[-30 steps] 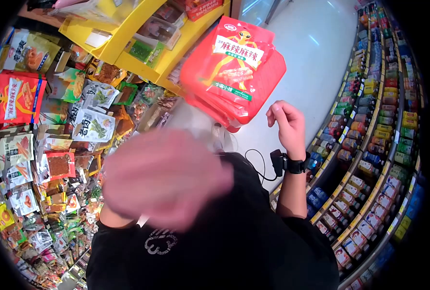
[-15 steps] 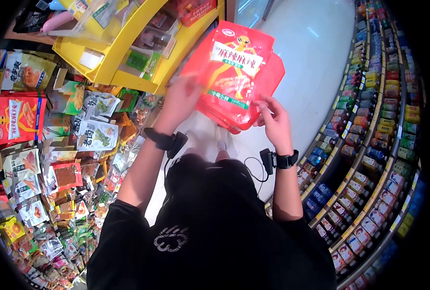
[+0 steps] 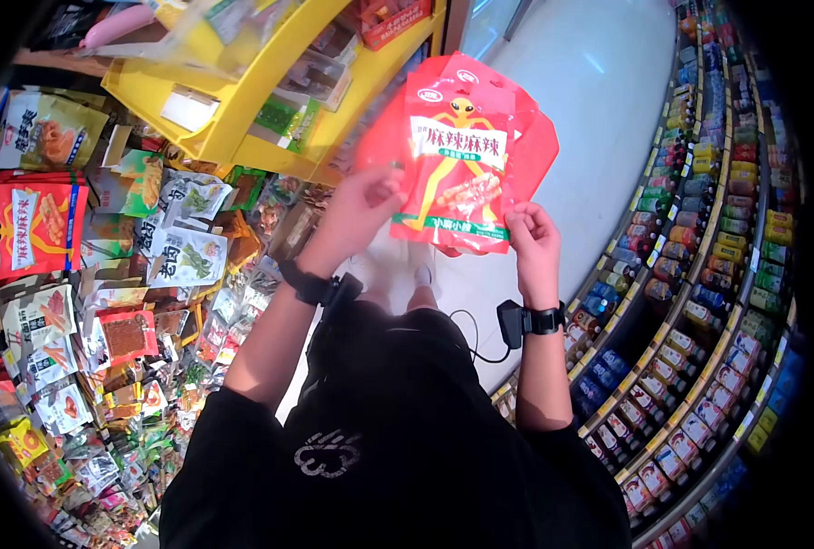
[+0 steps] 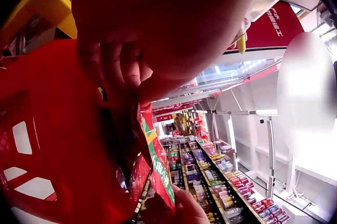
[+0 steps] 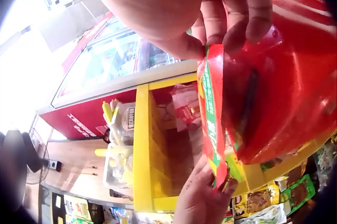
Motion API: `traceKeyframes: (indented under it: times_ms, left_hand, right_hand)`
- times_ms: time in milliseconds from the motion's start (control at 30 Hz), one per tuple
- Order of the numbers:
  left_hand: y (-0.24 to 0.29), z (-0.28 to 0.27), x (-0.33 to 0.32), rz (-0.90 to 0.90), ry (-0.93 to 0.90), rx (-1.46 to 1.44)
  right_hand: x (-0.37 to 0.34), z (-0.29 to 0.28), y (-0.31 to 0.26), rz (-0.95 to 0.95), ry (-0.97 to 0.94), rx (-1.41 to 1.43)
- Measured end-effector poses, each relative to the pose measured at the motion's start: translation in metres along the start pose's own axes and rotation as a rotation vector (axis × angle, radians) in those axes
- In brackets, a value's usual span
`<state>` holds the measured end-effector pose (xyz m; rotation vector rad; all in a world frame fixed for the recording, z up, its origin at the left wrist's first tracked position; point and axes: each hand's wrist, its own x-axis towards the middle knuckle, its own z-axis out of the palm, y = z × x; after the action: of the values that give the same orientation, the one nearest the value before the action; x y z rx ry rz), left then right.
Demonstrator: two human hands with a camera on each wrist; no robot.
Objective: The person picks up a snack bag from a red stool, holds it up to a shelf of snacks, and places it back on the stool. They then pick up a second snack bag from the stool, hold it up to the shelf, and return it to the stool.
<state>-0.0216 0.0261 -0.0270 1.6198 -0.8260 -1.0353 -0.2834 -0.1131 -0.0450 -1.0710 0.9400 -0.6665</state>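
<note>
A red snack bag (image 3: pixel 462 165) with a yellow cartoon figure and a green strip along its bottom is held between both hands. My left hand (image 3: pixel 363 206) pinches its left edge. The right hand (image 3: pixel 535 242) pinches the lower right corner between thumb and fingers. Seen edge-on in the right wrist view, the bag (image 5: pixel 215 118) spans from the right hand (image 5: pixel 237 18) above to the left hand (image 5: pixel 200 197) below. Behind it is a red plastic basket (image 3: pixel 537 151), whose slotted wall shows in the left wrist view. A second red bag (image 3: pixel 471 75) peeks out above the held one.
On the left, a yellow shelf bin (image 3: pixel 165 137) and racks of hanging snack packets (image 3: pixel 187 247) stand close by. Shelves of bottled drinks (image 3: pixel 690 284) curve along the right. A glass-topped freezer (image 5: pixel 113 61) stands beyond the yellow bin.
The left hand has come from close in front of the chest to the bag's left edge. My right hand has moved onto the lower right corner, and the bag has turned more upright in view.
</note>
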Motion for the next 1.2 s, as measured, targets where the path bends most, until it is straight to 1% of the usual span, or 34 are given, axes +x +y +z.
traceKeyframes:
  times_ms: [100, 167, 267, 333, 367, 433, 500, 567, 667, 767, 833, 900, 933, 967, 1033, 1067, 1100, 1167, 1200]
  left_hand:
    - [0.017, -0.008, -0.020, 0.032, -0.038, -0.108]
    - [0.026, -0.013, -0.034, 0.056, -0.055, -0.160]
    - [0.044, -0.023, -0.050, 0.126, -0.004, -0.137]
    - [0.065, -0.035, -0.064, 0.196, -0.042, -0.146]
    - [0.072, -0.042, -0.070, 0.213, -0.031, -0.150]
    - [0.082, -0.055, -0.083, 0.222, -0.067, -0.102]
    - [0.087, -0.066, -0.096, 0.277, -0.056, -0.113]
    - [0.092, -0.080, -0.110, 0.389, -0.025, 0.011]
    - [0.087, -0.103, -0.128, 0.457, 0.071, 0.040]
    - [0.079, -0.136, -0.152, 0.488, 0.174, 0.059]
    - [0.075, -0.155, -0.167, 0.508, 0.257, 0.085]
    - [0.065, -0.173, -0.184, 0.551, 0.291, 0.029]
    - [0.060, -0.180, -0.194, 0.529, 0.316, 0.016]
    - [0.058, -0.186, -0.203, 0.544, 0.357, 0.028]
    - [0.056, -0.195, -0.219, 0.407, 0.430, -0.197]
    - [0.051, -0.203, -0.227, 0.414, 0.468, -0.219]
    - [0.047, -0.211, -0.234, 0.434, 0.494, -0.205]
    - [0.039, -0.224, -0.247, 0.444, 0.661, -0.288]
    - [0.038, -0.231, -0.255, 0.460, 0.714, -0.316]
  right_hand:
    - [-0.017, 0.014, -0.008, -0.032, 0.014, 0.076]
    - [-0.032, 0.031, -0.019, -0.154, 0.081, 0.122]
    - [-0.052, 0.047, -0.040, -0.239, 0.051, 0.176]
    - [-0.065, 0.056, -0.050, -0.321, 0.022, 0.226]
    - [-0.069, 0.059, -0.053, -0.335, 0.008, 0.220]
    - [-0.074, 0.065, -0.059, -0.391, -0.005, 0.221]
    - [-0.077, 0.079, -0.069, -0.398, -0.034, 0.242]
    - [-0.083, 0.099, -0.081, -0.349, -0.055, 0.338]
    - [-0.081, 0.121, -0.077, -0.386, -0.115, 0.303]
    - [-0.082, 0.164, -0.078, -0.382, -0.204, 0.290]
    - [-0.081, 0.184, -0.074, -0.411, -0.239, 0.222]
    - [-0.081, 0.205, -0.072, -0.385, -0.262, 0.125]
    - [-0.079, 0.217, -0.071, -0.412, -0.303, 0.098]
    - [-0.079, 0.229, -0.072, -0.423, -0.346, 0.104]
    - [-0.082, 0.258, -0.080, -0.345, -0.410, 0.021]
    - [-0.082, 0.275, -0.082, -0.366, -0.480, 0.039]
    - [-0.082, 0.293, -0.083, -0.381, -0.511, 0.050]
    - [-0.082, 0.326, -0.084, -0.354, -0.602, 0.030]
    - [-0.080, 0.341, -0.084, -0.370, -0.664, 0.010]
